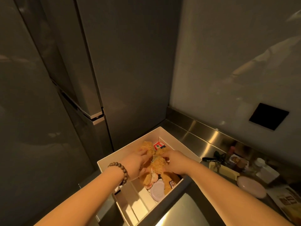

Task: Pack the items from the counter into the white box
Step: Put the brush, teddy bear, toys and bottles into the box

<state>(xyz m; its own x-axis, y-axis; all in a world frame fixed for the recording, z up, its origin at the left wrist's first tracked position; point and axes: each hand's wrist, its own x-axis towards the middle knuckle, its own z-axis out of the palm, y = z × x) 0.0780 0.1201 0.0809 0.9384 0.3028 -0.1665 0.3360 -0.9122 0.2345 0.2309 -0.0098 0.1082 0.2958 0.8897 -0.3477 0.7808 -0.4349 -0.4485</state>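
Both hands reach into the white box [177,141], left hand [136,163] and right hand [175,161] each gripping the tan plush toy [157,162], whose long axis runs from eleven to five o'clock, directly between them.
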